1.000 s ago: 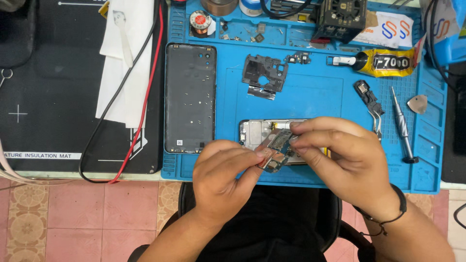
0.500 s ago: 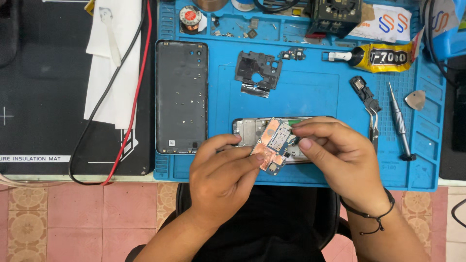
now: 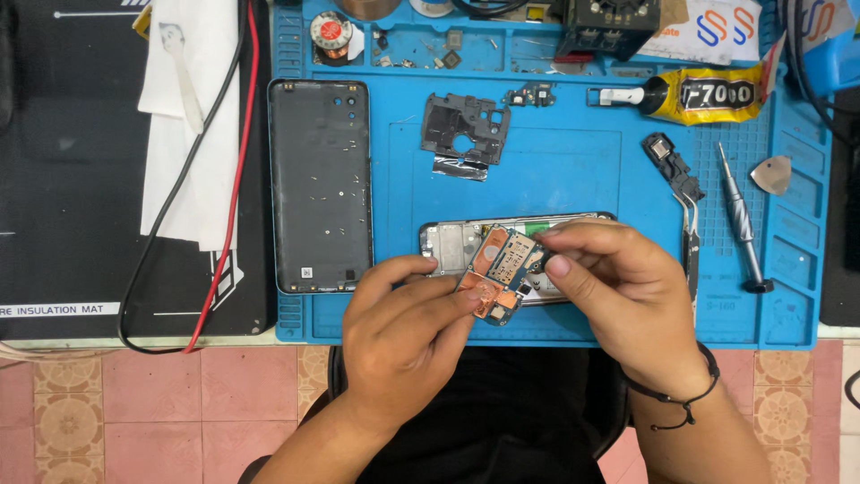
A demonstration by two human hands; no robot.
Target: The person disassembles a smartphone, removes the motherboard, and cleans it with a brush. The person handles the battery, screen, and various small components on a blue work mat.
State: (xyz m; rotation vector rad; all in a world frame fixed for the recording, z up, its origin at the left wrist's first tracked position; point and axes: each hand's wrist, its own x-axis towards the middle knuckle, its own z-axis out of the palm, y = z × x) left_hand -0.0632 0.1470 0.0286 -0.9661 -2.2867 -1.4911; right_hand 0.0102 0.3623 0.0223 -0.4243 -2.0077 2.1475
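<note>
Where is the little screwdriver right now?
In the head view, the screwdriver lies on the blue mat's right side, between the tweezers and a small triangular pick.

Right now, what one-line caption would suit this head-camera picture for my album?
Both hands, left hand and right hand, hold a small circuit board above an opened phone on a blue mat.

Both hands [image 3: 502,305] pinch circuit board [image 3: 503,272] — prob. over phone frame [image 3: 448,244].
</note>
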